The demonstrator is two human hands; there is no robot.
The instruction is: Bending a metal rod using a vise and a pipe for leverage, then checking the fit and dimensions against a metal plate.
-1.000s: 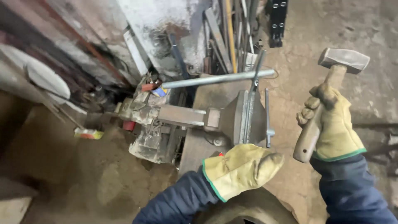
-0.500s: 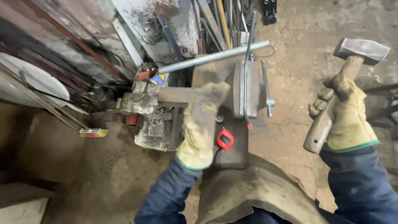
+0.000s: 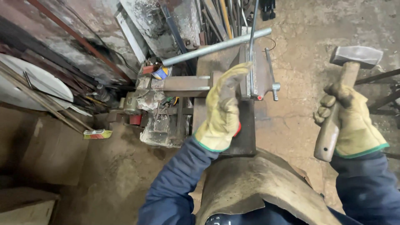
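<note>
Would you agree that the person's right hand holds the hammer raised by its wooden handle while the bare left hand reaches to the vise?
Not quite: the left hand is not bare; it wears a yellow work glove with a green cuff, as the head view shows. The rest stands: the right hand holds the hammer raised by its wooden handle, and the left hand reaches to the vise.

1. Small round tin with blue, yellow and white label (image 3: 160, 72), left of vise, just under grey pipe end.
2. Plain brown cardboard box (image 3: 43, 152), lower left on floor.
</note>
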